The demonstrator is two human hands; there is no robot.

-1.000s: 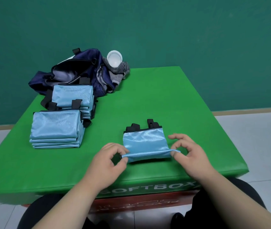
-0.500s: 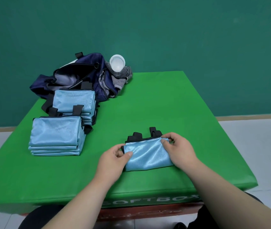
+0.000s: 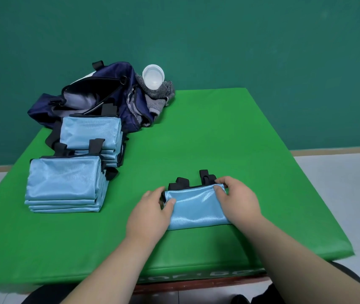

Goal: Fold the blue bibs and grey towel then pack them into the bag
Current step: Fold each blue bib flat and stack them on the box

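Folding step, likely the last bib. Blue bib [image 3: 196, 207] lies folded small on the bench [image 3: 218, 139], held between both grips. Left hand [image 3: 150, 213] pinches its left edge, thumb on top. Right hand [image 3: 236, 200] pinches the far right corner. Near stack [image 3: 65, 183] of folded bibs sits well left of the grip. Beyond it is the open bag [image 3: 100, 95], with the grey towel [image 3: 157, 95] bunched beside it. Next move, probably: lift without spilling the fold and carry it left onto the stack.

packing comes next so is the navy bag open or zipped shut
Open. The navy bag gapes wide at the top, with its pale grey lining showing inside. The two edges of its mouth stand well apart.
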